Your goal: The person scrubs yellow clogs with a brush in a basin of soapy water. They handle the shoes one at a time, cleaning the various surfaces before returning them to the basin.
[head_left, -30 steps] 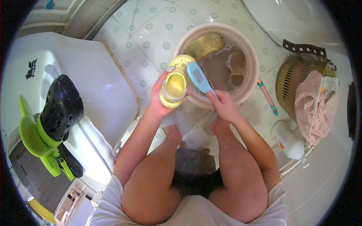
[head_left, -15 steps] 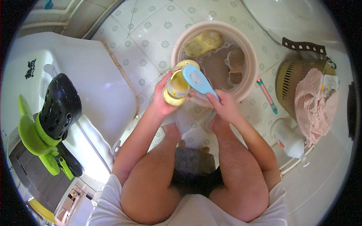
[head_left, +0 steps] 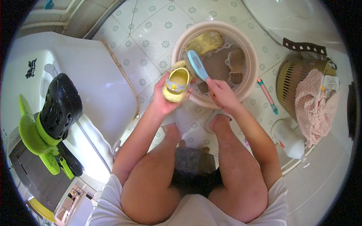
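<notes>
My left hand [head_left: 161, 97] is wrapped round a small yellow shoe [head_left: 172, 97] with a grey strap and yellow star shapes. The shoe's opening faces up, at the near left rim of a pink basin [head_left: 254, 71]. My right hand [head_left: 222, 94] grips the handle of a light blue brush [head_left: 198, 66]. The brush head is just beyond and right of the shoe, its bristles turned mostly out of sight; whether they touch the shoe I cannot tell. In the basin's murky water lies another yellow shoe [head_left: 208, 42], sole up. A brown shape [head_left: 236, 62] lies on the basin's right side.
Black clogs [head_left: 62, 101] with green straps stand on the white ledge at left. To the right are a pink and teal stick [head_left: 268, 97], a white bottle [head_left: 288, 139] and a brown basket [head_left: 284, 86] with pink checked cloth [head_left: 313, 105]. Patterned tiles [head_left: 158, 41] surround the basin.
The brush has lifted off the front of the shoe opening and moved away toward the basin. My right hand has shifted slightly nearer to me, and the shoe's upper now shows more fully.
</notes>
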Demonstrator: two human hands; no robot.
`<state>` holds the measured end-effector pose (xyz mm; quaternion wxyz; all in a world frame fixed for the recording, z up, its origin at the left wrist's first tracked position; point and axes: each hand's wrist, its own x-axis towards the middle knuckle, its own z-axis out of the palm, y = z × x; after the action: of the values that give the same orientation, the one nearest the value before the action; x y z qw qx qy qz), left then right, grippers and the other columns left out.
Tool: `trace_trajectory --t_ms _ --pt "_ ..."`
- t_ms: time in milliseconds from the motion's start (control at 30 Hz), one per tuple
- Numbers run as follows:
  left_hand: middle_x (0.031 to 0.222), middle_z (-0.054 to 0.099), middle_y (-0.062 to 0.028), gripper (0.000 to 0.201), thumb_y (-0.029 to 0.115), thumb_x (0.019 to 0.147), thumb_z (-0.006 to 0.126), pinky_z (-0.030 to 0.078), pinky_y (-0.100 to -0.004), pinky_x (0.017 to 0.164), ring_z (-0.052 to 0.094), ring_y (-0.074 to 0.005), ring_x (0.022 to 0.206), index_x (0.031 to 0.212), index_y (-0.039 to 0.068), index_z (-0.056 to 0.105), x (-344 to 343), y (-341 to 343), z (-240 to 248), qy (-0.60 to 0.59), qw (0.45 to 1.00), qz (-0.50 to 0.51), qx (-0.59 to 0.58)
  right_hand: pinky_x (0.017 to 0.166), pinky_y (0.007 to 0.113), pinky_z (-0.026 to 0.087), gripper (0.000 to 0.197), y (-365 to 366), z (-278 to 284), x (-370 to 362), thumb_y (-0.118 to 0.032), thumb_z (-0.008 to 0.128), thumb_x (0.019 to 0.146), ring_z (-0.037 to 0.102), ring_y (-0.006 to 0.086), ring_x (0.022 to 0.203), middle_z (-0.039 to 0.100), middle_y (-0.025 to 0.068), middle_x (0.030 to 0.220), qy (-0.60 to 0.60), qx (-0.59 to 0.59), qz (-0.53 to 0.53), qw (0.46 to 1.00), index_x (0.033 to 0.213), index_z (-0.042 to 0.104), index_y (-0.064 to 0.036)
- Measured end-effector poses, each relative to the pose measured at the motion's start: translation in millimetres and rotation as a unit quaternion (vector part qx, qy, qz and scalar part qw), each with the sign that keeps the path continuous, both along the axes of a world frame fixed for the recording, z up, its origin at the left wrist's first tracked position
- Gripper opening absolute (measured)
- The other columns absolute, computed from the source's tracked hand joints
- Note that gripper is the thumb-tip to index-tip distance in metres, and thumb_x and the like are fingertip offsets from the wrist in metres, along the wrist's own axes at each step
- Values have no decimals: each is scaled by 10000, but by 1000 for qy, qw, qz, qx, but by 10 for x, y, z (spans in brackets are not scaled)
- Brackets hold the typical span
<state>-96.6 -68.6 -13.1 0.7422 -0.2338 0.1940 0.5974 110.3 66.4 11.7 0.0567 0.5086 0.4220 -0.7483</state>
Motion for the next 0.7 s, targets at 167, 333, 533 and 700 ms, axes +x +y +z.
trace_trajectory --t_ms 167,333,533,700 --pt "1314 619 -202 611 545 1046 368 579 -501 864 673 -403 1020 1434 91 498 35 56 70 102 994 -14 -32 649 305 508 448 -122 274 -88 -382 849 820 607 98 719 673 9 787 55 235 81 967 1024 711 -7" --pt "1245 636 -179 610 539 1070 292 580 -482 819 661 -368 1033 1412 71 479 185 193 271 147 982 -14 -118 749 295 551 488 -97 353 -278 -345 910 739 673 95 811 733 77 864 0 315 117 942 1026 715 -2" --pt "1167 665 -151 631 574 1053 317 591 -452 775 698 -363 901 1406 82 492 166 166 325 162 982 -66 -70 618 274 482 446 132 223 -379 -311 902 751 557 72 677 632 9 722 26 291 40 956 991 708 10" --pt "1156 668 -156 655 600 1034 351 595 -444 752 703 -369 899 1387 75 520 156 184 353 165 982 -62 -65 542 265 383 356 80 -7 -334 -301 874 795 444 58 619 503 -58 659 83 219 -2 972 862 666 -20"
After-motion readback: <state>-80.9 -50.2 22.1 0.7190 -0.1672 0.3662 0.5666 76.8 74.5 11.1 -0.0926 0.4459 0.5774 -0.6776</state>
